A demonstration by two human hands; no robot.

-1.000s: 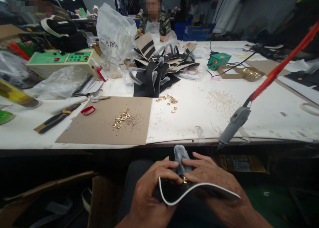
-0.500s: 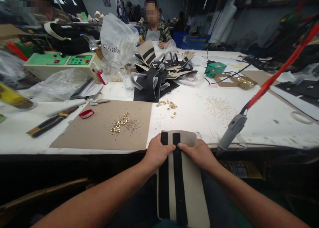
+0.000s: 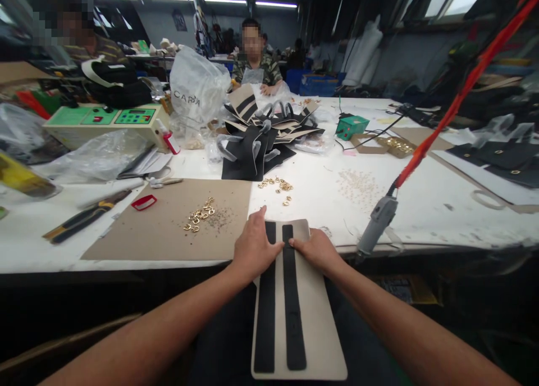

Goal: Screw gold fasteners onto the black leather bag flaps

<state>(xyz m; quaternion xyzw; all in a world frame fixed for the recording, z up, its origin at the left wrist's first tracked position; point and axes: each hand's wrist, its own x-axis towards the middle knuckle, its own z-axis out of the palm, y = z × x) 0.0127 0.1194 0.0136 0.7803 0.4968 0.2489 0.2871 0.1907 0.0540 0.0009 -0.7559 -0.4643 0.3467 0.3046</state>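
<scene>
A beige panel with two black stripes (image 3: pixel 314 324) lies over the near table edge and hangs toward me. My left hand (image 3: pixel 252 245) grips its top left corner, fingers spread on the surface. My right hand (image 3: pixel 316 250) grips its top right edge. Small gold rings (image 3: pixel 197 214) lie on a brown cardboard sheet (image 3: pixel 138 234) just left of my hands, and more gold rings (image 3: pixel 278 185) sit on the white table beyond.
A pile of black and beige panels (image 3: pixel 263 133) stands mid-table. A grey tool on a red hose (image 3: pixel 374 226) hangs at the right edge. Pliers (image 3: pixel 80 220), a red clip (image 3: pixel 143 202), a green-topped machine (image 3: pixel 105 119), plastic bags and two seated people are farther off.
Both hands lifted the striped panel from my lap, turned it stripes-up and pushed its top end onto the table edge, a little farther forward than half a second ago.
</scene>
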